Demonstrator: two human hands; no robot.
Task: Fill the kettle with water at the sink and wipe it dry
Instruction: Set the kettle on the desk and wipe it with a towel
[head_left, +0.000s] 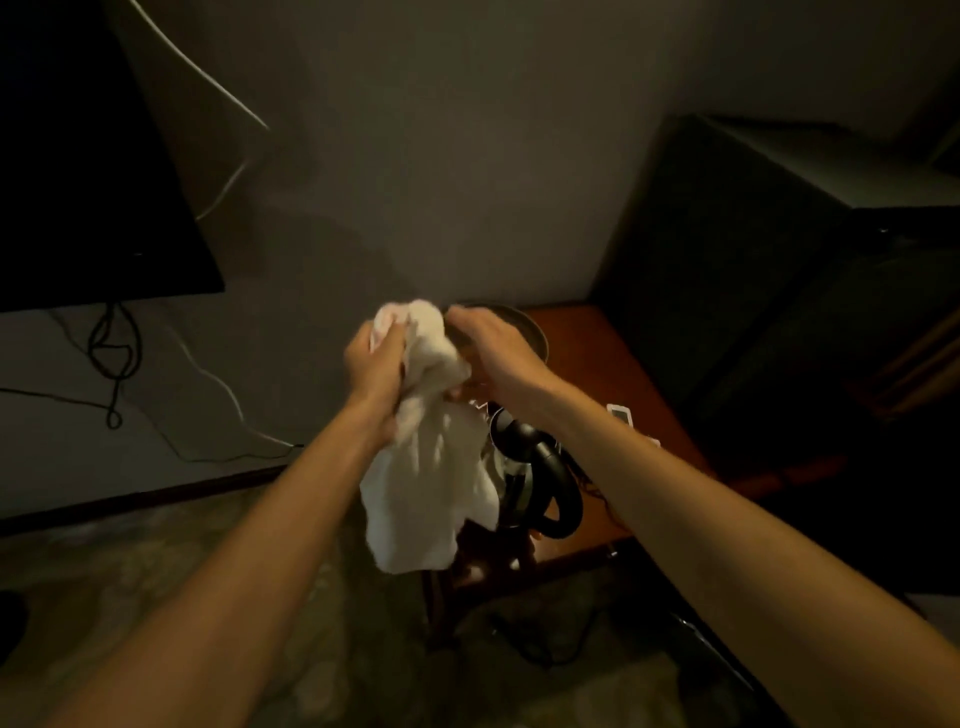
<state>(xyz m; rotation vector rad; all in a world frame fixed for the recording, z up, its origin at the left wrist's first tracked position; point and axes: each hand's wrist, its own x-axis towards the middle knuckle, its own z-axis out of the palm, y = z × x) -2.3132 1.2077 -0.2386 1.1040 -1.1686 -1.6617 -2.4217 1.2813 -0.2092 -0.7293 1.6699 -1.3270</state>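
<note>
Centrally, both hands are raised over the kettle (522, 460), which stands upright near the front edge of the wooden tabletop (597, 353), its black handle turned toward the viewer and its left flank hidden behind the hanging white cloth (426, 467). The left hand (374, 364) has its grip closed round the bunched upper part of the cloth, fingers wrapped over the wad. The right hand (485, 345) meets the same wad from the other side, its fingers curled and its grip pinching a fold. The long free end of the cloth drapes down beside the kettle, and the dim light leaves it unclear whether the two touch. No sink is in view, so filling is judged complete and the step in hand is the wipe, with the cloth being gathered into a usable pad. The next move calls for lowering the pad onto the kettle's wall, with one hand probably steadying the handle so that the full vessel neither tips nor slides off the near edge. A dark round dish (524, 325) lies behind the hands, a small white object (621, 413) sits to the kettle's right, and a dark screen (88, 182) with trailing cables occupies the left.
</note>
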